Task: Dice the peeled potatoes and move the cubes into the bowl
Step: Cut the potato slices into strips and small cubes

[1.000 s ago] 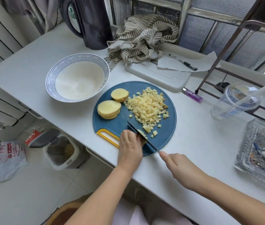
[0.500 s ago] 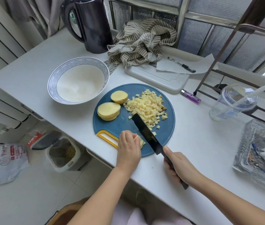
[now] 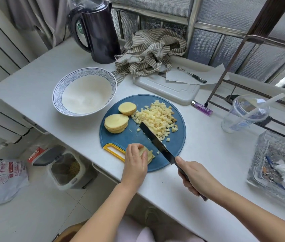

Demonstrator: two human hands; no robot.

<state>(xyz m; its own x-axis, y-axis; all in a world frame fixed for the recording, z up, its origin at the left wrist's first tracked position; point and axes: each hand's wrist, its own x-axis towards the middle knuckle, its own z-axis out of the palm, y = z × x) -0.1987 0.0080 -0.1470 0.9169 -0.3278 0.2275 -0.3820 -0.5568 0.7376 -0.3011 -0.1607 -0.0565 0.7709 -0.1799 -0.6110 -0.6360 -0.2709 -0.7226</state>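
A round blue cutting board (image 3: 131, 138) lies on the white counter. A heap of potato cubes (image 3: 157, 117) covers its far right part. A stack of potato slices (image 3: 116, 123) and a potato end piece (image 3: 127, 108) lie on its left. My left hand (image 3: 134, 163) holds down a few potato strips (image 3: 149, 154) at the near edge, fingers curled over them. My right hand (image 3: 194, 179) grips the handle of a black knife (image 3: 155, 140), whose blade lies tilted flat against the near side of the cubes. An empty white bowl with a blue rim (image 3: 84, 91) stands left of the board.
A dark kettle (image 3: 98, 32) and a striped cloth (image 3: 150, 51) sit at the back. A white tray (image 3: 166, 88) with paper and a pen, a purple lighter (image 3: 202, 107), a plastic cup with a straw (image 3: 246, 112) and a glass dish (image 3: 278, 165) lie to the right. A bin (image 3: 64, 168) stands on the floor.
The knife went from cutting upright at the potato strips to lying tilted with its flat side showing, its tip moved up to the heap of cubes. My left hand stayed on the strips.
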